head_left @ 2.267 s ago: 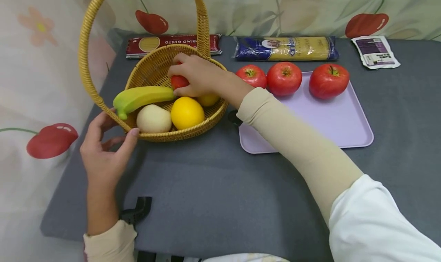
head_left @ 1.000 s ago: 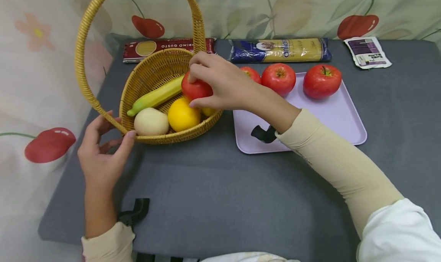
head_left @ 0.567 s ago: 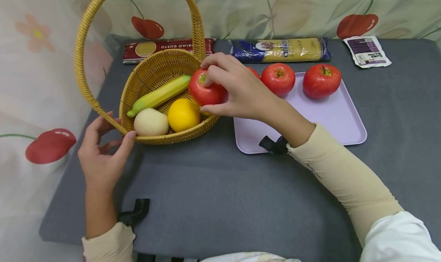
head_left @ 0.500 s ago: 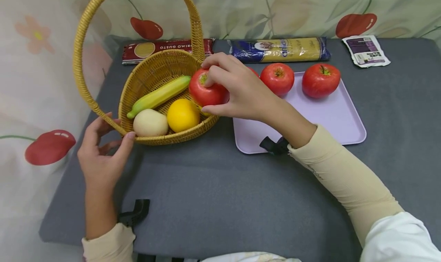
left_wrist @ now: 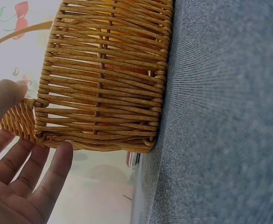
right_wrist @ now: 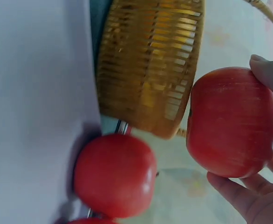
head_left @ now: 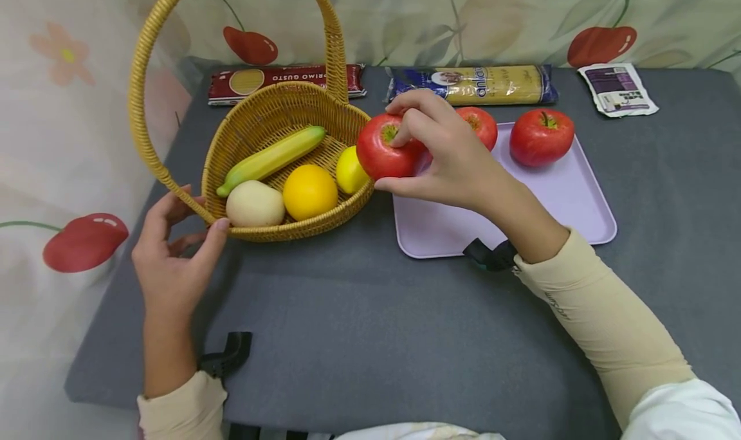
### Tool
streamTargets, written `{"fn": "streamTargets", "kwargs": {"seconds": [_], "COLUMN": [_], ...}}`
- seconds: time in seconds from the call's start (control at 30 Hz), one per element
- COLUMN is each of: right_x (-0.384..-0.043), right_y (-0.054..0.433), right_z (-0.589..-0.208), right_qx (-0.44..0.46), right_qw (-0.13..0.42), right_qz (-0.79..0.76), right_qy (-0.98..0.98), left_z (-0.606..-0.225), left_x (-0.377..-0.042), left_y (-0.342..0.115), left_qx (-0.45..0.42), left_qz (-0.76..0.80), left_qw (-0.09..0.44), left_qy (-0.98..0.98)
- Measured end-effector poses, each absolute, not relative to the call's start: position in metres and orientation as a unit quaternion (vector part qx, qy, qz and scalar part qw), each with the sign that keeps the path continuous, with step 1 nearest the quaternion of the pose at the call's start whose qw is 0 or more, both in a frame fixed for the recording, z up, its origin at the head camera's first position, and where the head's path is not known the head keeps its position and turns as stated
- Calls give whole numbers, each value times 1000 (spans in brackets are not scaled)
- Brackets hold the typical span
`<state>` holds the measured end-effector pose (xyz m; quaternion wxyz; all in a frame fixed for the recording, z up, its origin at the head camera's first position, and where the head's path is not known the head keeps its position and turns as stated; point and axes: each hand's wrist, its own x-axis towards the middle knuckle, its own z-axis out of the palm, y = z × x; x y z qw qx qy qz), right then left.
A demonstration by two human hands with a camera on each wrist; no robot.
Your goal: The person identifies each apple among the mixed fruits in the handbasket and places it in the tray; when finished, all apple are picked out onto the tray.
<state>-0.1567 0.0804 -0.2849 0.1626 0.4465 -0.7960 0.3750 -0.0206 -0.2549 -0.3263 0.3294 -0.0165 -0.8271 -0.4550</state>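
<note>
My right hand (head_left: 446, 150) grips a red apple (head_left: 389, 147), thumb on one side and fingers on the other, by the right rim of the wicker basket (head_left: 278, 102). In the right wrist view the apple (right_wrist: 236, 122) hangs higher than the basket's wall. My left hand (head_left: 176, 253) pinches the basket's left end where the handle joins the rim; the left wrist view shows the thumb and fingers (left_wrist: 52, 179) around that joint. Inside the basket lie a yellow-green banana (head_left: 272, 160), a pale round fruit (head_left: 255, 204), an orange (head_left: 310, 193) and a lemon (head_left: 350, 171).
Right of the basket is a lilac tray (head_left: 431, 234) with red apples (head_left: 541, 137) along its back; one is partly behind my right hand. Behind stand a red packet (head_left: 295, 76), a blue and yellow pasta packet (head_left: 492, 85) and a small purple-white sachet (head_left: 618, 89) on the grey table (head_left: 347, 337).
My right hand has lifted the apple out of the basket and carried it right, past the rim, uncovering the lemon. The banana has settled lower. My left hand has stayed on the basket.
</note>
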Motion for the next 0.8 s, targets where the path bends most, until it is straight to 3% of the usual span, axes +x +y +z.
{"fn": "streamTargets", "kwargs": {"seconds": [0.23, 0.47, 0.8], "right_x": [-154, -160, -162], "right_y": [101, 108, 114], "right_z": [-292, -313, -323], "right_qx": [414, 469, 482], "right_qw": [116, 65, 59], "right_qz": [357, 319, 329], "right_qy": [-830, -821, -810], "left_z": [-326, -327, -327], "left_x": [-21, -21, -19], "left_y": [-256, -258, -261], "left_qx": [-23, -15, -13], "left_qz": [-453, -460, -470], "left_qw": [330, 328, 334], "left_qy": [-828, -825, -817]}}
